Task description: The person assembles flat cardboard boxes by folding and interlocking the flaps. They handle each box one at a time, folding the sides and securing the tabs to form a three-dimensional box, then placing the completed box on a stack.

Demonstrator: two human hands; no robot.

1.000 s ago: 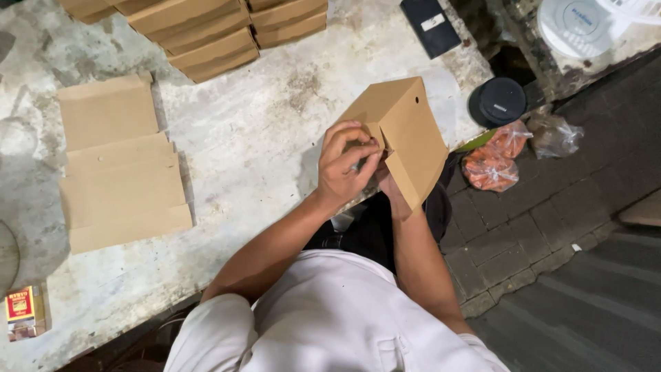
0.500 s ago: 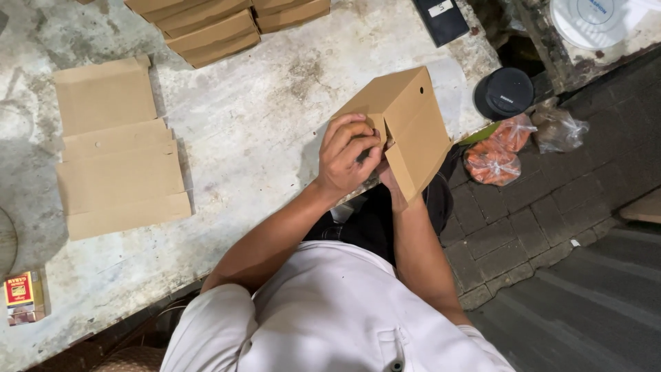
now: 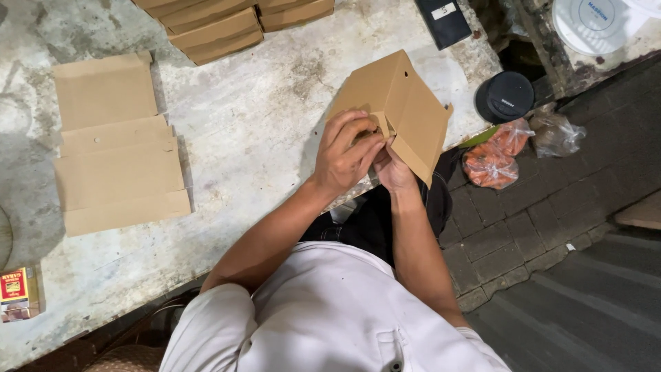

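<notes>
Cardboard box [image 3: 396,110], half folded and brown, stands tilted at the surface's [image 3: 261,138] near edge, toward two o'clock from the person's chest, gripped by both hands. At the far left, near eight o'clock, a small red and yellow packet [image 3: 15,293] lies on the surface. Toward ten o'clock a flat unfolded cardboard sheet [image 3: 113,145] lies spread out, well apart from the hands. At twelve o'clock a stack of folded brown boxes [image 3: 227,24] sits at the far edge. The left hand [image 3: 348,151] curls its fingers over a flap at the box's lower corner, clenched on the cardboard. Just beside it, touching, the right hand [image 3: 394,165] grips the box from beneath; its fingers are mostly hidden, so it probably pinches the same flap. At one o'clock a dark flat case [image 3: 446,19] lies on the surface. Farther right, off the surface, a round black lid [image 3: 505,96] rests above two tied plastic bags [image 3: 513,148] on the brick floor [image 3: 523,227].
</notes>
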